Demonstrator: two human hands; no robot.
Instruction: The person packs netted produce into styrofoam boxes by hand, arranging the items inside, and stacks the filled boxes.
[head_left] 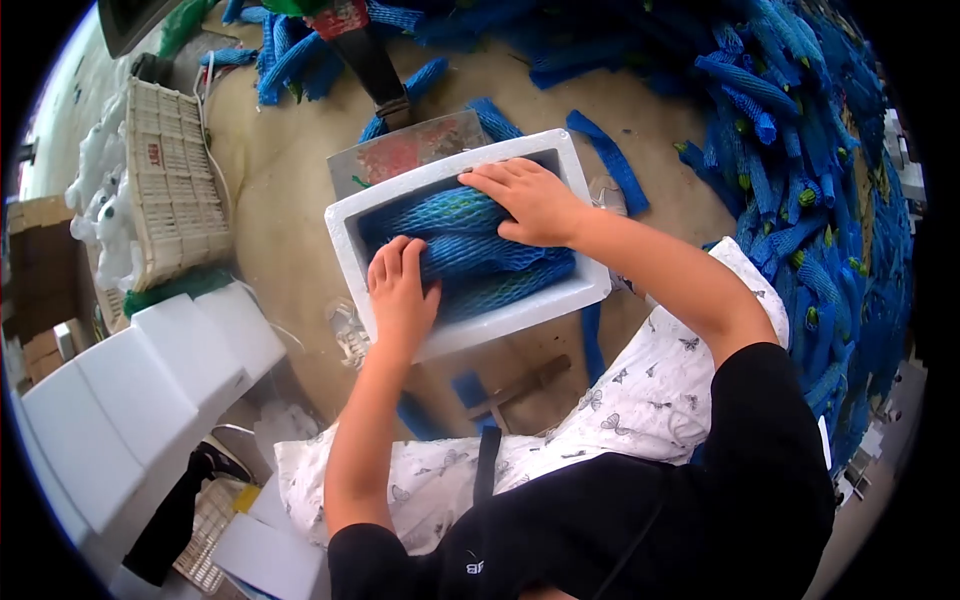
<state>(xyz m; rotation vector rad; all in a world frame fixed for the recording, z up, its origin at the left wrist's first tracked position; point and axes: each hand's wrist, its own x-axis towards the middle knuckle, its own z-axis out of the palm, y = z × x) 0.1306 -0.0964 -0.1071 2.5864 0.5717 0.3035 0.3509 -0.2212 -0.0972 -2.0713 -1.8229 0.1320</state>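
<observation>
A white foam box [345, 235] stands in front of me, holding several long green vegetables in blue foam netting [470, 255]. Their exact kind is hidden by the nets. My left hand [402, 290] reaches over the near left side of the box, with its spread fingertips resting on the left ends of the netted vegetables. My right hand [535, 203] lies across their far right part, its fingers stretched toward the far wall of the box. Neither hand is wrapped around anything.
A scale with a metal platform [455, 140] and dark post [372, 65] stands behind the box. Piles of blue-netted vegetables [790, 190] fill the right and far side. At left are a cream plastic crate [175, 180] and stacked white foam boxes [130, 390]. Another person's dark-clothed leg [170, 520] shows lower left.
</observation>
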